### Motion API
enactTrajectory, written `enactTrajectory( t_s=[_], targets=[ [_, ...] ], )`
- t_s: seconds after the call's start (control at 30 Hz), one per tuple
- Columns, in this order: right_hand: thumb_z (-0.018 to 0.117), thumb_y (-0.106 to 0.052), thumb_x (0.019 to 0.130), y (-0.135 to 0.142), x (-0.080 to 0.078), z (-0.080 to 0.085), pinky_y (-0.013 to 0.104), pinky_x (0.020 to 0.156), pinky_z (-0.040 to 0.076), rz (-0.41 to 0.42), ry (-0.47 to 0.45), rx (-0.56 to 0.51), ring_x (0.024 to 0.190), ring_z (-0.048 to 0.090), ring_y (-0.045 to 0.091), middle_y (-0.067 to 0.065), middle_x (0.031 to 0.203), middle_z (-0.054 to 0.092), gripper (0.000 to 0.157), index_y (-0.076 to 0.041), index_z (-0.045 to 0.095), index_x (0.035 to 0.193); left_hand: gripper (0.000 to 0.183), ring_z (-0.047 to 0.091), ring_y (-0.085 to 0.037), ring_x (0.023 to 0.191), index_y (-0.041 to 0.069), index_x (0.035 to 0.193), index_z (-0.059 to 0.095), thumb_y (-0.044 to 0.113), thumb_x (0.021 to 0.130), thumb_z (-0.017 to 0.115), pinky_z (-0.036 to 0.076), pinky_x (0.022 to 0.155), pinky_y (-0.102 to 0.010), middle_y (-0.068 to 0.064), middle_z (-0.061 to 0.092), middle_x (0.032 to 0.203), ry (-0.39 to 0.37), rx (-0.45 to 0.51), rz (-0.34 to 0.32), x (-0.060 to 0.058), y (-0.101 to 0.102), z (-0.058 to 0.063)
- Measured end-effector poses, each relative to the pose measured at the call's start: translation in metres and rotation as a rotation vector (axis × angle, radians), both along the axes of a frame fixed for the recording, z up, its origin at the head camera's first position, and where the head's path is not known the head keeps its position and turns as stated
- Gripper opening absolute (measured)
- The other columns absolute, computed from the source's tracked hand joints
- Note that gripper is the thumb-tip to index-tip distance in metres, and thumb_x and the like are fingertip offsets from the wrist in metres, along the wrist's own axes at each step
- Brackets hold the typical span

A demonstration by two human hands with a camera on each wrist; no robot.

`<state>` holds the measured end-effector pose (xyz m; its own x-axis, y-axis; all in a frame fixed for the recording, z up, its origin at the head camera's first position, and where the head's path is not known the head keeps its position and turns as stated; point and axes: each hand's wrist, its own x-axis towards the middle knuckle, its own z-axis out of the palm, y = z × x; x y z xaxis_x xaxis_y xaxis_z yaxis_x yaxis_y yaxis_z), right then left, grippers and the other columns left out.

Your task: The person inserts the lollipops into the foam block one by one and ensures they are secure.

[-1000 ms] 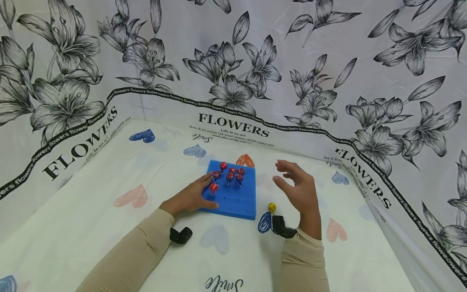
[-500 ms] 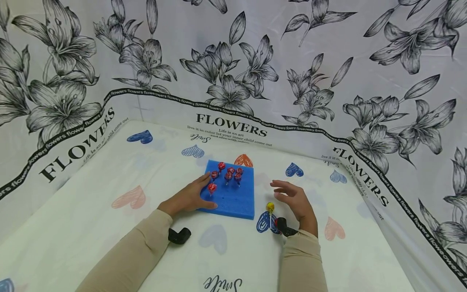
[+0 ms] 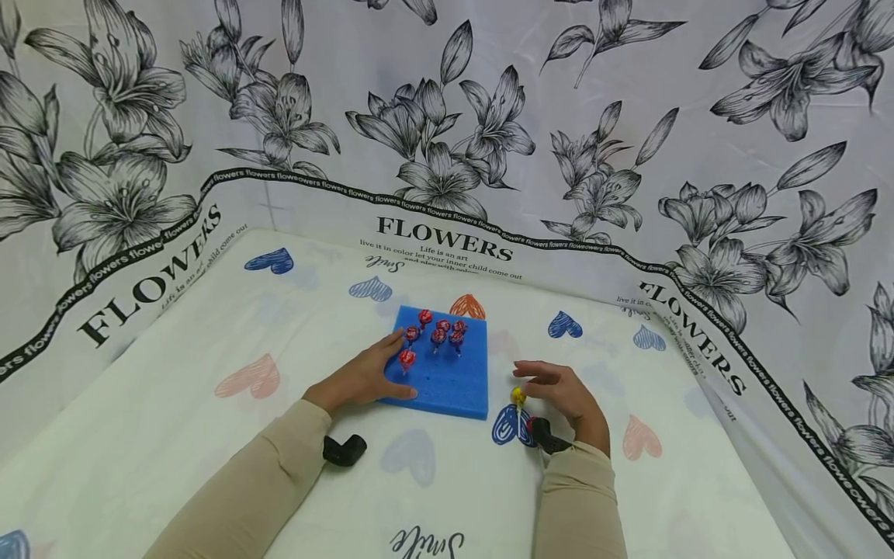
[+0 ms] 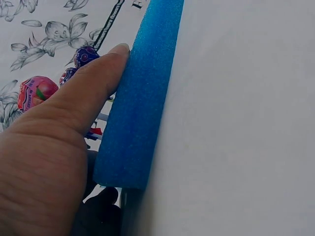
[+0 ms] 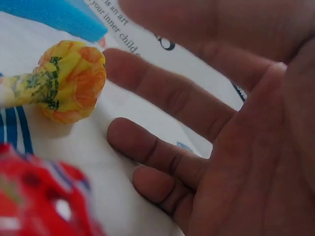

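My left hand [image 3: 359,379] rests at the left edge and front corner of a blue foam block [image 3: 454,388], its thumb lying straight along the top edge in the left wrist view. Several red-wrapped lollipops [image 3: 407,358] stand in the block on their sticks. Right of the block, a yellow-wrapped lollipop [image 3: 518,396] lies on the cloth. My right hand [image 3: 562,394] hovers over it, fingers spread and lightly bent, with the fingertips close to the candy [image 5: 74,81] in the right wrist view. A red-wrapped lollipop [image 5: 39,196] shows nearer that camera, partly hidden in the head view.
A white cloth [image 3: 314,303] with printed hearts covers the table. Black wrist cameras [image 3: 344,449] sit under both wrists. A flower-printed curtain [image 3: 447,101] hangs behind and along the sides.
My right hand has come down and in toward the yellow lollipop, from raised above the table to right over the candy. The left hand and the foam block have stayed put.
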<state>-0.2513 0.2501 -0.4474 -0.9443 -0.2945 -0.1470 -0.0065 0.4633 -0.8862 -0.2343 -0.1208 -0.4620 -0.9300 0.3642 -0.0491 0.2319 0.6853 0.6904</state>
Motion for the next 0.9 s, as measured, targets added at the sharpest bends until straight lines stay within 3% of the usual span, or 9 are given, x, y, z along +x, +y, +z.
enactTrajectory(
  t_s=[0.2, 0.4, 0.53, 0.7, 0.9],
  targets=[
    [0.068, -0.009, 0.087, -0.004, -0.001, 0.002, 0.060, 0.105, 0.028, 0.005, -0.041, 0.083, 0.113, 0.056, 0.027, 0.004, 0.112, 0.068, 0.037, -0.012, 0.067, 0.124, 0.112, 0.014, -0.035, 0.143, 0.006, 0.153, 0.024, 0.059, 0.071, 0.078, 0.022, 0.110, -0.054, -0.006, 0.011, 0.160, -0.002, 0.004, 0.001, 0.000, 0.000, 0.000],
    [0.068, -0.005, 0.087, -0.008, -0.001, 0.003, 0.060, 0.101, 0.033, -0.032, 0.011, 0.122, 0.109, 0.059, 0.026, 0.004, 0.105, 0.070, 0.033, -0.010, 0.070, 0.119, 0.111, 0.014, -0.035, 0.143, 0.007, 0.154, 0.024, 0.059, 0.071, 0.078, 0.023, 0.110, -0.054, -0.006, 0.011, 0.160, -0.012, -0.010, 0.012, 0.000, 0.001, 0.001],
    [0.068, -0.003, 0.088, -0.006, -0.001, 0.003, 0.051, 0.098, 0.042, -0.128, 0.086, 0.036, 0.107, 0.061, 0.027, 0.008, 0.108, 0.068, 0.035, -0.006, 0.067, 0.122, 0.111, 0.014, -0.035, 0.143, 0.008, 0.154, 0.023, 0.059, 0.071, 0.078, 0.023, 0.109, -0.054, -0.005, 0.011, 0.161, -0.021, -0.020, 0.016, 0.000, 0.002, 0.000],
    [0.063, 0.002, 0.089, -0.004, -0.001, 0.009, 0.040, 0.082, 0.054, -0.203, 0.133, -0.137, 0.099, 0.064, 0.030, 0.018, 0.116, 0.063, 0.038, 0.001, 0.061, 0.128, 0.112, 0.014, -0.034, 0.143, 0.009, 0.154, 0.023, 0.059, 0.071, 0.078, 0.023, 0.110, -0.054, -0.004, 0.011, 0.161, -0.012, -0.021, 0.014, -0.001, 0.001, -0.001],
    [0.066, -0.001, 0.090, -0.005, 0.000, 0.020, 0.026, 0.087, 0.051, -0.278, 0.194, -0.197, 0.104, 0.062, 0.023, 0.016, 0.120, 0.063, 0.037, 0.000, 0.062, 0.127, 0.112, 0.014, -0.034, 0.143, 0.008, 0.154, 0.023, 0.060, 0.071, 0.077, 0.023, 0.110, -0.053, -0.004, 0.010, 0.161, -0.004, -0.019, 0.011, -0.002, 0.000, -0.003]
  ],
)
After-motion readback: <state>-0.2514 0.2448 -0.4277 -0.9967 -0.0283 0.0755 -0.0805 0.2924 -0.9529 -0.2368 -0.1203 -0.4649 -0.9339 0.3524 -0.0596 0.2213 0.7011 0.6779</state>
